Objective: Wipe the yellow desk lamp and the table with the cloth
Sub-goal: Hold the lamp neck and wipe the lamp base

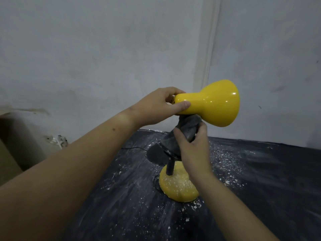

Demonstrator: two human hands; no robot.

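L hand [156, 106] grips glossy bell shade [213, 102]; R hand [192, 145] wraps fuzzy cloth [175, 138] round neck.

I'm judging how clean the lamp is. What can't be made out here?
Head view:
Inside of the glossy yellow bell-shaped lamp shade: its mouth faces away.
Upper black lamp neck: wrapped in the fluffy grey cloth gripped by the right hand.
Part of the yellow dome-shaped base: behind the right wrist.
End of the thin black cord: behind the left forearm.

Left hand [154, 106] grips the yellow lamp's shade [213, 103] by its narrow end; right hand [192, 145] wraps the grey cloth [182, 134] round the neck just below, over the dusty bench [260, 171].
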